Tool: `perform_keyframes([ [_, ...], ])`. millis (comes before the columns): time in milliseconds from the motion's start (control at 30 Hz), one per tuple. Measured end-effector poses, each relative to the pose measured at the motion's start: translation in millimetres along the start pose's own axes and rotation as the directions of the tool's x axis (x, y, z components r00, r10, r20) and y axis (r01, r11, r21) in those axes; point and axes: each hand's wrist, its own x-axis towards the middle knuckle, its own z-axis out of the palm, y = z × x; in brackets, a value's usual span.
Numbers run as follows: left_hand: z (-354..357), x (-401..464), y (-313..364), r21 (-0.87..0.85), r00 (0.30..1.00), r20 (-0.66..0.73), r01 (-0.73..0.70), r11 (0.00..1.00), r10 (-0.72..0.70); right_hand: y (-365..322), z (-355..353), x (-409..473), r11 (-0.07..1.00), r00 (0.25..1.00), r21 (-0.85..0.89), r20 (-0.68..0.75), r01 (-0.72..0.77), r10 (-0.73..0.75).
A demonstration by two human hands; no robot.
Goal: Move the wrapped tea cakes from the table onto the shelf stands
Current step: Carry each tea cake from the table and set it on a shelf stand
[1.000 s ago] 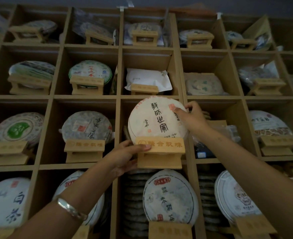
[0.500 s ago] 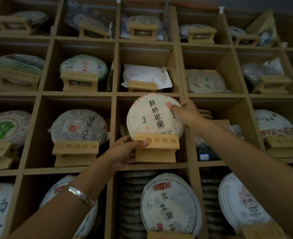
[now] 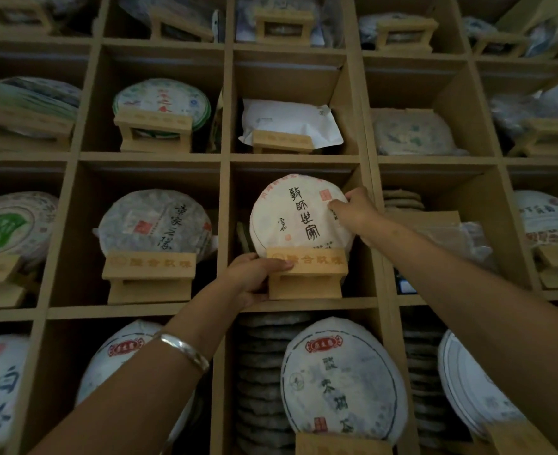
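Note:
A round white-wrapped tea cake with black brush characters stands upright on a light wooden stand inside the middle cubby of the shelf. My left hand grips the stand's left end, thumb across its front bar. My right hand pinches the cake's upper right edge. A silver bangle sits on my left wrist. The table is out of view.
The wooden grid shelf fills the view. Neighbouring cubbies hold other wrapped cakes on stands, such as a grey one to the left and a white one below. Stacks of dark cakes stand behind the lower one.
The stand with the cake has gone from in front of the shelf edge back into the cubby. Both hands kept their hold and followed it.

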Motion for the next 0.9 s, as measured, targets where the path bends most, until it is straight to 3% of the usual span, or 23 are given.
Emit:
perform_keyframes([
  [400,-1.4,18.8,-8.0,0.068,0.999,-0.037,0.012,0.998,-0.009,15.7,19.8,-2.9,0.991,0.997,-0.114,0.033,0.068,-0.065],
  [900,-0.3,22.2,1.4,0.091,0.989,-0.148,0.021,0.996,-0.008,13.1,13.2,-11.3,0.978,0.999,-0.203,0.004,0.045,-0.046],
])
